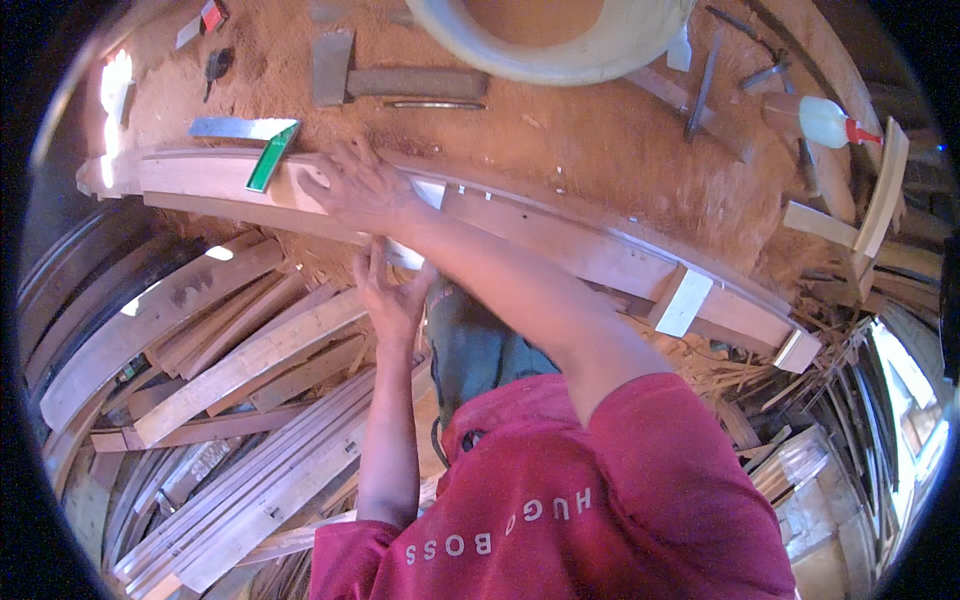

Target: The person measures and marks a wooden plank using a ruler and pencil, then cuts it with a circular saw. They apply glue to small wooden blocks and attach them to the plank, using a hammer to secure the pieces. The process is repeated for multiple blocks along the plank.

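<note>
A long wooden beam (560,235) lies across the workbench in front of me. My right hand (365,190) rests palm down on its upper face, fingers spread. Below it, my left hand (392,295) is at the beam's near edge, thumb and fingers apart, beside a pale flat piece (405,256) that my right forearm partly covers. A similar pale piece (684,300) lies across the beam farther right. Just left of my right hand, a square with a green arm and a silver arm (270,160) lies over the beam.
Behind the beam are a hammer-like tool (400,82), a white round basin (560,70) and a bottle with a red cap (822,120). A small black object (216,66) lies at the far left. Stacked boards (250,500) fill the floor at left. Wood scraps (830,360) lie right.
</note>
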Tool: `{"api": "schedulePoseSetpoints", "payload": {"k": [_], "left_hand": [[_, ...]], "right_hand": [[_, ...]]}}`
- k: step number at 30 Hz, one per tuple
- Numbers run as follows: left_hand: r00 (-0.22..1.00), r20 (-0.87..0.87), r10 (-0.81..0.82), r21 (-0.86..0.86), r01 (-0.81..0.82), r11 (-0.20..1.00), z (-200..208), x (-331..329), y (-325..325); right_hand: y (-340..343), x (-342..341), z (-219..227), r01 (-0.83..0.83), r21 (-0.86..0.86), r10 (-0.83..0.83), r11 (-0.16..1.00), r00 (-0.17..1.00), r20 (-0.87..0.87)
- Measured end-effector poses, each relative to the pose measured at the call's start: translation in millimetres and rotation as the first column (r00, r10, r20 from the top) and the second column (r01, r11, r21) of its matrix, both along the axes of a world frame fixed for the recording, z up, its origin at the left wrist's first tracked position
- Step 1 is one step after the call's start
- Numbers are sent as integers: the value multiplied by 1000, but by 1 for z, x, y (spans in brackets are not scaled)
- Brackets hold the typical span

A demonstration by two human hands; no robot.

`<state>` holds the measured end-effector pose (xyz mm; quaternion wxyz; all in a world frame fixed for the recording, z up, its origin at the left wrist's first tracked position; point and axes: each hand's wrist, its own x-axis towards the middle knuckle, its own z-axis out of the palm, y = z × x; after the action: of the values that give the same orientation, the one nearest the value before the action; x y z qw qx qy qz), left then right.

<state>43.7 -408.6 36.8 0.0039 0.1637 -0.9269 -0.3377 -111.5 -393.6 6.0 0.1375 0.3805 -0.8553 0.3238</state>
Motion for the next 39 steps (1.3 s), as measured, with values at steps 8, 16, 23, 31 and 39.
{"api": "schedulePoseSetpoints", "payload": {"k": [8, 16, 23, 31, 39], "left_hand": [[993, 65, -94, -92, 100, 991, -7, 4, -20], [608, 360, -708, -264, 794, 547, 39, -88, -12], [647, 184, -740, -100, 762, 640, 55, -101, -15], [767, 285, -575, -415, 640, 647, 59, -110, -54], [682, 403, -610, -371, 731, 572, 31, -114, -90]], "right_hand": [[58, 18, 33, 137, -91, -61, 986, 817, 573], [200, 75, 3, 508, 402, -618, 762, 756, 217], [203, 80, 0, 550, 429, -678, 716, 693, 244], [259, 66, 5, 768, 23, -745, 641, 613, 263], [592, -85, 24, 974, -184, -970, 132, 165, 176]]}}
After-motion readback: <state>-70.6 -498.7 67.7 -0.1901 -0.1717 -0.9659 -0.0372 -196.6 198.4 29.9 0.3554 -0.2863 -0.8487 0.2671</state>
